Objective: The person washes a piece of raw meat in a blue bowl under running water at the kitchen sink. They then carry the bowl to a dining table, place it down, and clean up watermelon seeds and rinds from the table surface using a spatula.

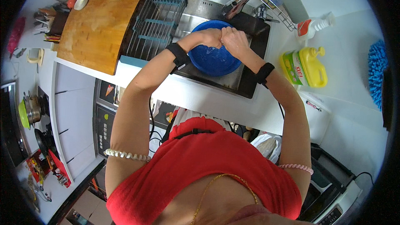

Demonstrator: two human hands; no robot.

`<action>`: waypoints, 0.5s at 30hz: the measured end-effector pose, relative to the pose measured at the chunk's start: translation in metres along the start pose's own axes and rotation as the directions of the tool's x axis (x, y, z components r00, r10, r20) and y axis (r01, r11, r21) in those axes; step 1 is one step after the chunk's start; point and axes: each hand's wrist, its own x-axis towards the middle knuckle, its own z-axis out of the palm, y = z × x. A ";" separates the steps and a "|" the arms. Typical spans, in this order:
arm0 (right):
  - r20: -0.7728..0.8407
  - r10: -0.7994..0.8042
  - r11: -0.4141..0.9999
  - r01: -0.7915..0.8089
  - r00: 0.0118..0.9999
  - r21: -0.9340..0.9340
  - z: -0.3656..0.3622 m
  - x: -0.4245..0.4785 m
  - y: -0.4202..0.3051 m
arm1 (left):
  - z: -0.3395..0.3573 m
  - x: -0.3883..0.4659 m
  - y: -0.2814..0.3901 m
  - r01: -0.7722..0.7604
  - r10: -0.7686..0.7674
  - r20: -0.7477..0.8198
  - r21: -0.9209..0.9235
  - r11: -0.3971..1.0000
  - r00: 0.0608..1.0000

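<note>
My left hand (212, 37) and my right hand (233, 40) meet over a blue plastic basin (215, 64) that stands in the sink. Both hands look curled, knuckles up, and touch each other at the thumb side. Whether something small is between them is hidden by the fingers. Water with a few ripples or bubbles shows in the basin below. The chrome faucet (239, 3) reaches over the sink just above my right hand.
A drying rack (153, 28) spans the sink's left part, beside a wooden cutting board (100, 31). On the right stand a yellow detergent jug (312, 67) and a white spray bottle (307, 29). The counter edge (200, 97) runs in front of me.
</note>
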 end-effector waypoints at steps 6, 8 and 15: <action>0.314 0.195 0.937 -0.272 0.929 0.221 -0.018 0.004 -0.008 | 0.006 -0.021 0.023 0.040 0.096 -0.202 0.578 0.815 0.975; 0.363 0.248 0.852 -0.381 0.898 0.359 -0.007 0.001 -0.007 | 0.004 -0.027 0.027 0.011 0.129 -0.173 0.641 0.768 0.976; 0.827 -0.204 -0.305 -0.837 0.524 0.455 0.007 -0.008 -0.009 | 0.023 -0.026 0.006 -0.065 0.355 -0.238 0.745 0.664 0.904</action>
